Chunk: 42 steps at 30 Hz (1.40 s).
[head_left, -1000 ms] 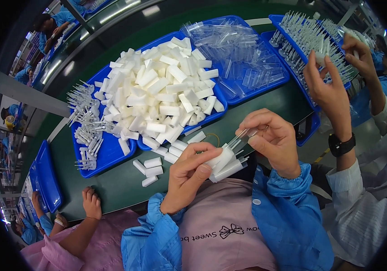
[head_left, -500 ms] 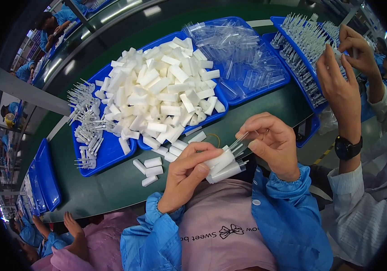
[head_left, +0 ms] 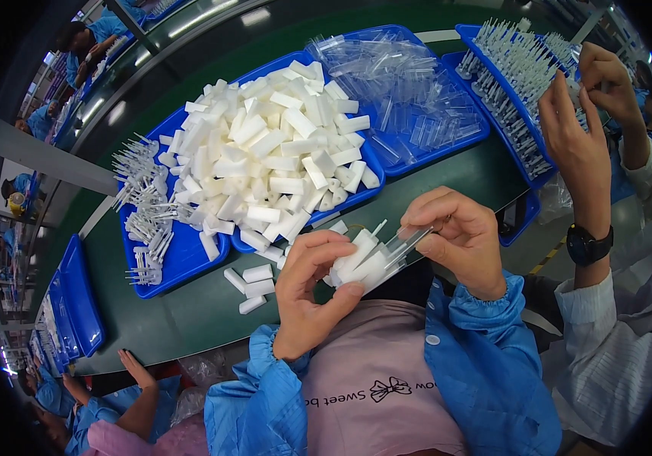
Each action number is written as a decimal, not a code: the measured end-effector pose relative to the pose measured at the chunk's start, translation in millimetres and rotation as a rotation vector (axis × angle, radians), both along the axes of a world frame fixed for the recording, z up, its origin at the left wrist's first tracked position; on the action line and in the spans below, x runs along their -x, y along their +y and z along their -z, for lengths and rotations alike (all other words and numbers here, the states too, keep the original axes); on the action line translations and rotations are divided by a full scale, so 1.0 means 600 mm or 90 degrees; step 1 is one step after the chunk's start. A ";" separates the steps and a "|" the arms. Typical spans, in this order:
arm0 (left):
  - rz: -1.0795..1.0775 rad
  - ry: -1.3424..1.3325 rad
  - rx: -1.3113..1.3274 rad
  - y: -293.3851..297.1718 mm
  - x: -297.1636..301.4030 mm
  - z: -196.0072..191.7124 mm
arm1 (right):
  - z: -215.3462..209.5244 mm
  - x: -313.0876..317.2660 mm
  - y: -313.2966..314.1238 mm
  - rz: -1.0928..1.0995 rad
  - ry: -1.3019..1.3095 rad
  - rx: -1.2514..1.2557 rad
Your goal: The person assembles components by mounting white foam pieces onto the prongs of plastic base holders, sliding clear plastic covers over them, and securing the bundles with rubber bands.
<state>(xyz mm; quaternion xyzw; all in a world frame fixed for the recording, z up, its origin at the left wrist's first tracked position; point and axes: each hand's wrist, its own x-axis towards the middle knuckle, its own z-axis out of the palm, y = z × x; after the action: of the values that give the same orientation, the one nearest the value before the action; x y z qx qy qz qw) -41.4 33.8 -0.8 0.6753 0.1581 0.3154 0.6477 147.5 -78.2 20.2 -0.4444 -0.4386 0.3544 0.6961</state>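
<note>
In front of my chest, my left hand [head_left: 303, 292] is closed around a bunch of white foam pieces [head_left: 362, 262] with thin white stems sticking out. Thumb and fingers press on the bunch from either side. My right hand [head_left: 459, 245] pinches clear plastic tubes [head_left: 417, 239] at the stem side of the bunch. How far the tubes sit over the stems I cannot make out. Several loose white foam blocks [head_left: 259, 287] lie on the green table [head_left: 181, 323] left of my left hand.
Ahead stands a blue tray heaped with foam blocks [head_left: 265, 144]. White stemmed parts [head_left: 147, 213] fill a tray to its left, clear tubes [head_left: 425, 99] one to its right. Beyond is a rack of stemmed parts [head_left: 516, 83]. A co-worker's hands [head_left: 577, 129] work at right; another person's hand [head_left: 137, 371] shows lower left.
The foam bunch has turned in my left hand, whose fingers have shifted left and spread wider around it. My right hand stays close by with the tubes, tilted slightly differently.
</note>
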 end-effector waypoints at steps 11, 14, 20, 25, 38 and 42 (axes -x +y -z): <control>-0.016 0.089 -0.053 0.005 -0.009 -0.002 | -0.002 -0.004 0.000 -0.037 -0.031 -0.009; -0.025 0.071 -0.056 0.011 -0.002 0.003 | -0.001 -0.013 0.000 -0.015 0.015 -0.036; -0.054 0.028 0.078 0.009 -0.005 0.003 | 0.003 -0.030 -0.007 0.153 -0.034 -0.073; -0.097 -0.074 0.087 0.003 -0.015 0.003 | -0.006 0.003 0.010 0.233 -0.168 -0.060; -0.161 -0.057 -0.171 -0.006 -0.002 0.006 | 0.009 0.005 0.027 0.244 -0.083 -0.090; -0.155 -0.032 -0.176 -0.004 0.000 0.008 | 0.010 0.000 0.027 0.202 -0.097 -0.061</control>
<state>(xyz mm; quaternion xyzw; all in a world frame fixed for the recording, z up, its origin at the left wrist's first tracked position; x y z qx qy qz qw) -41.5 31.2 -5.7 0.7260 0.1774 0.4266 0.5094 147.2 -62.2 14.4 -0.4999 -0.4310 0.1838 0.7284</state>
